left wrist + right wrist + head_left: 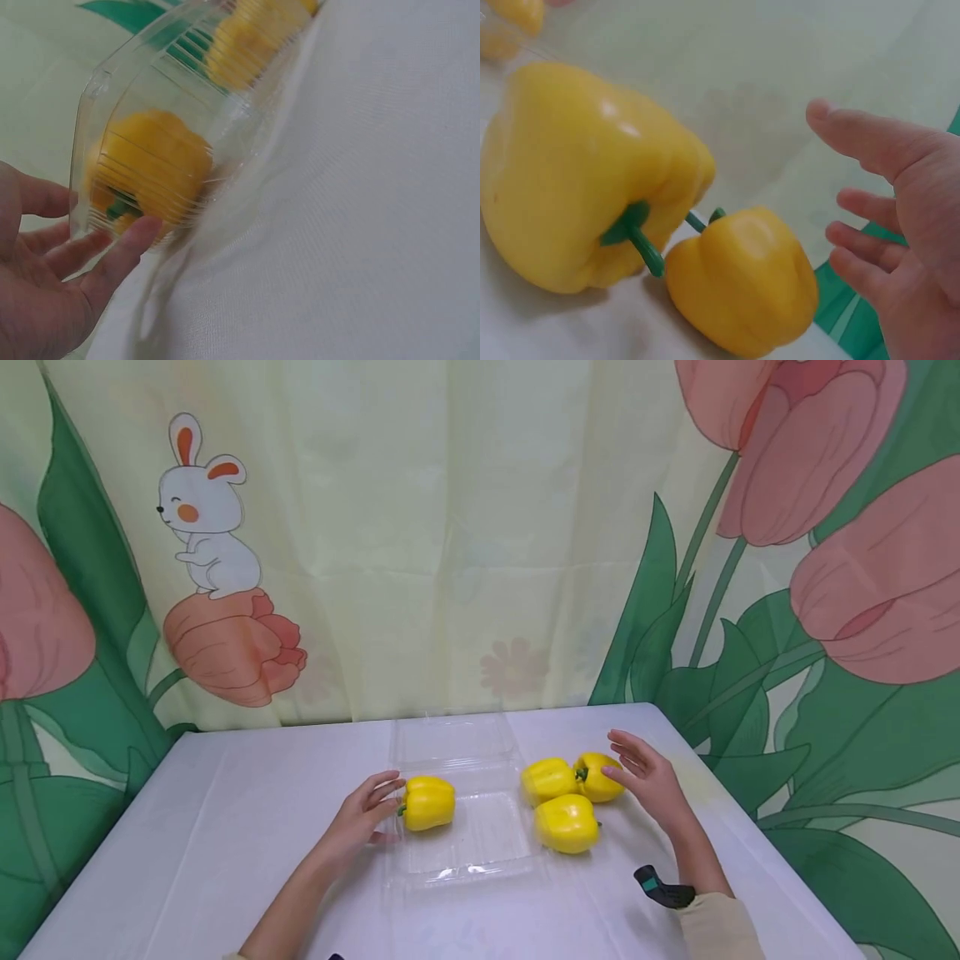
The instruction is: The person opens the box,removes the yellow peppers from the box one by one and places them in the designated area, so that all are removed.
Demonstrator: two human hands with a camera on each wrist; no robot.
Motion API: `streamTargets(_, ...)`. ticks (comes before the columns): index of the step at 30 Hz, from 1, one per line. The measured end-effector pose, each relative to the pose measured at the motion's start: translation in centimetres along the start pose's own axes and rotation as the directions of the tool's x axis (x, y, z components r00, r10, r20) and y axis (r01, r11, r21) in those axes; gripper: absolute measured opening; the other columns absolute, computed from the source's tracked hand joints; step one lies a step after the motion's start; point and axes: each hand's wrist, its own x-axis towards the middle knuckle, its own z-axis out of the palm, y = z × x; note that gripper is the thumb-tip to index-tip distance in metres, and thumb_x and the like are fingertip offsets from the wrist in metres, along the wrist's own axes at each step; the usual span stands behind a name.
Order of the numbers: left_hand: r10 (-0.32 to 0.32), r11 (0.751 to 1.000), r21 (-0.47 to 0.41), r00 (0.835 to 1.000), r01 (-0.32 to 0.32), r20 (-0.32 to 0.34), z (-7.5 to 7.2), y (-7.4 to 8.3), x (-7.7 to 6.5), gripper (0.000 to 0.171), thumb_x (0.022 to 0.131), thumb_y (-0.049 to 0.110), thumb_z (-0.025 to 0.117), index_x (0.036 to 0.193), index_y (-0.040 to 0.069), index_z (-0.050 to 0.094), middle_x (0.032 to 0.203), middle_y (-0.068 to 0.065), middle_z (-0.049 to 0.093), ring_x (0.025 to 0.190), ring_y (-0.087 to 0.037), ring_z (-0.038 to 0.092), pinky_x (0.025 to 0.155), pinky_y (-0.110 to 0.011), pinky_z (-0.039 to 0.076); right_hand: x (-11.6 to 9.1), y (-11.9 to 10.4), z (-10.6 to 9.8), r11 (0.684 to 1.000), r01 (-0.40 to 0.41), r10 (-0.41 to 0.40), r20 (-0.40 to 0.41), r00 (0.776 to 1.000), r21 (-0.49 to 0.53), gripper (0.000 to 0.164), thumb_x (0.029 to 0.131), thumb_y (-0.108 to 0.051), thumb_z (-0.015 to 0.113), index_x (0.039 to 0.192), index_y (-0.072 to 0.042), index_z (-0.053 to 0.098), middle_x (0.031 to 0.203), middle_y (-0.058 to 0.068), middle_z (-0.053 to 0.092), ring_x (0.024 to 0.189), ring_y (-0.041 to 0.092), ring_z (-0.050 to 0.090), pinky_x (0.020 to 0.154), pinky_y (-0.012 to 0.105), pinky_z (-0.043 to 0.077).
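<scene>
A clear plastic clamshell box (491, 839) lies on the table with its lid folded back. One yellow bell pepper (430, 803) sits in its left part, stem to the left. My left hand (358, 820) is at the box's left wall, fingers spread and loosely bent. In the left wrist view, the thumb (120, 259) lies along the wall, by the pepper's green stem. My right hand (651, 783) hovers with parted fingers beside the back right pepper (597, 779), holding nothing. The right wrist view shows a gap between the fingers and that pepper (742, 281).
Two more yellow peppers, one behind (550, 781) and one in front (567, 824), sit close to the box's right side. The transparent lid (452, 739) extends toward the table's back edge. A printed curtain (450, 543) hangs behind the white-covered table (247, 827).
</scene>
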Motion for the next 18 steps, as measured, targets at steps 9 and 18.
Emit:
streamTargets(9, -0.022, 1.0, 0.015, 1.0, 0.022, -0.008, -0.1, -0.2, 0.2, 0.047, 0.099, 0.017, 0.052, 0.144, 0.021, 0.041, 0.149, -0.008, 0.046, 0.135, -0.034, 0.044, 0.079, -0.041, 0.06, -0.3, -1.4, 1.1, 0.998, 0.022, -0.024, 0.034, 0.999, 0.066, 0.061, 0.09, -0.019, 0.068, 0.145, -0.013, 0.041, 0.149, 0.01, 0.045, 0.136, 0.029, 0.044, 0.099, 0.016, 0.041)
streamTargets(18, -0.006, 1.0, 0.001, 1.0, 0.006, -0.001, 0.0, -0.1, 0.3, 0.046, 0.099, 0.016, 0.052, 0.144, 0.02, 0.041, 0.151, -0.006, 0.044, 0.135, -0.033, 0.044, 0.079, -0.041, 0.06, -0.4, -3.3, 2.4, 0.994, 0.052, -0.059, 0.074, 0.996, 0.098, 0.058, 0.09, -0.019, 0.069, 0.142, -0.013, 0.045, 0.146, 0.012, 0.048, 0.134, 0.031, 0.047, 0.104, 0.034, 0.042)
